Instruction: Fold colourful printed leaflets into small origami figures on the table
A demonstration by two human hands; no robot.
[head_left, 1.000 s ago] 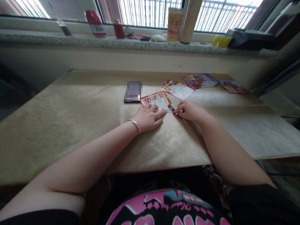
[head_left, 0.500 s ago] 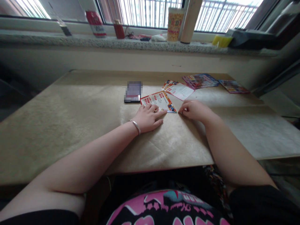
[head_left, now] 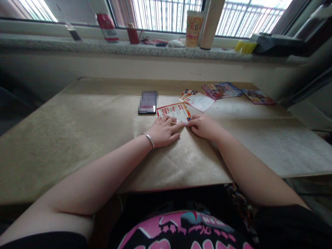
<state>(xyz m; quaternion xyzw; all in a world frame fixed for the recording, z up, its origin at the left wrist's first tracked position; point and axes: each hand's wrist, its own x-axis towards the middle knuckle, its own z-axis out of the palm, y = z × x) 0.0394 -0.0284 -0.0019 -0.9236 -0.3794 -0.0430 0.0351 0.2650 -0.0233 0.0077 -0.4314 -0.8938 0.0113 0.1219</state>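
Observation:
A printed card (head_left: 174, 111) with a red and orange border and red labels lies flat on the table. My left hand (head_left: 164, 131), a silver bangle at its wrist, rests over the card's near edge with fingers spread. At the card's near right corner, my right hand (head_left: 201, 125) is closed in a pinch, its fingertips close to the left index finger. Both hands partly cover the lower edge. Just left of the card is a phone (head_left: 147, 102) with a blurred screen. Beyond it, more printed cards (head_left: 199, 101) overlap in a fan.
Colourful booklets (head_left: 223, 90) and another booklet (head_left: 258, 96) lie at the table's back right. Along the stone windowsill (head_left: 160, 51) stand a red can (head_left: 107, 27), a red bottle (head_left: 133, 34), a patterned cup (head_left: 194, 29) and a tall cylinder (head_left: 210, 26).
My right hand has moved left from beside the card onto its near right corner. My left hand has stayed nearly in place on the card.

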